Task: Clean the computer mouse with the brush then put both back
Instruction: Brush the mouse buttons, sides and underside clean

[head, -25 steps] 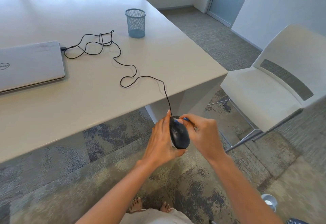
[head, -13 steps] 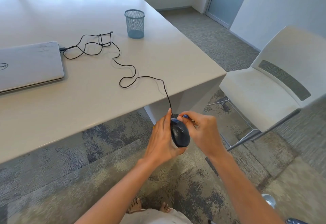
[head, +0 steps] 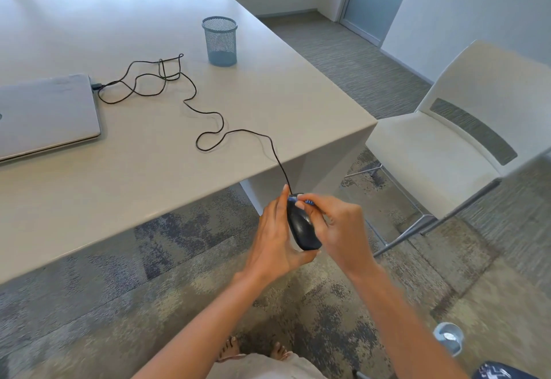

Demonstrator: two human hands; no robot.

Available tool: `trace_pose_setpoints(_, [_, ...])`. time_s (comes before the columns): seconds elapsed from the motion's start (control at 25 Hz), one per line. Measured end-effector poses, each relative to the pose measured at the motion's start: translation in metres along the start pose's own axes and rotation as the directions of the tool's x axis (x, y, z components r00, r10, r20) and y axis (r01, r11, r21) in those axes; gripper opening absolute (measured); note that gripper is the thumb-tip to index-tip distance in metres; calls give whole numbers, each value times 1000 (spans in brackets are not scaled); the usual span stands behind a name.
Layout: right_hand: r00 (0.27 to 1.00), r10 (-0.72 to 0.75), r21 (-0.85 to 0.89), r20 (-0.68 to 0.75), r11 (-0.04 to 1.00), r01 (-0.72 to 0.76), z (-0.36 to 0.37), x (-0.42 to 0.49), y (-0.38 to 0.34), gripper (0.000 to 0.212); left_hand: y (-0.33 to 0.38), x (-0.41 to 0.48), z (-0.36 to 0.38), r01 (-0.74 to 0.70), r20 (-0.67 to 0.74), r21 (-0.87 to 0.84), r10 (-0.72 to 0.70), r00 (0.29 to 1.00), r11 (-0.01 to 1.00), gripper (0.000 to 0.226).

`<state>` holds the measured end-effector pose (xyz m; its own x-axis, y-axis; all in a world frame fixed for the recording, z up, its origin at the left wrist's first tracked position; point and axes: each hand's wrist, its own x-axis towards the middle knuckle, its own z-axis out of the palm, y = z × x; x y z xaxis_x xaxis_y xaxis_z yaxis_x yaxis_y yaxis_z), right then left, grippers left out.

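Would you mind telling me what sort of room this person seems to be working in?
Most likely an office or meeting room. A large pale table carries a closed laptop and a blue mesh pen cup, a plain white chair stands beside it, and the floor is patterned carpet tile.

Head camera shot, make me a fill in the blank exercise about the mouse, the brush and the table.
1. The black computer mouse is cradled in the ____ hand.
2. The right hand holds a small ____ brush against the mouse's front end.
3. The mouse cable runs across the table to the closed ____.
4. The blue mesh pen cup stands ____ on the table.

Missing words: left; blue; laptop; upright
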<state>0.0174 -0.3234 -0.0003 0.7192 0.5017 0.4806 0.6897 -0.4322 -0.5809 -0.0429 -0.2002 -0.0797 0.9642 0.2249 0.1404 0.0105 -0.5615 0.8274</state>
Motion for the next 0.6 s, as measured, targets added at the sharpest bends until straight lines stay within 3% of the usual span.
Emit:
trace_pose_setpoints(0.28, [994, -31, 63, 103, 998, 25, -7, -37, 0, 20, -7, 0, -4, 0, 30, 60, -2, 1000, 998, 131])
trace_pose_setpoints(0.48, [999, 15, 46, -45, 999, -13, -11, -23, 5, 21, -2, 0, -5, -15, 27, 45, 14, 1000, 999, 133])
trace_pose_setpoints(0.6, [998, -44, -12, -41, 999, 43, -1, -27, 7, 24, 3, 1, -3, -12, 41, 38, 11, 999, 999, 131])
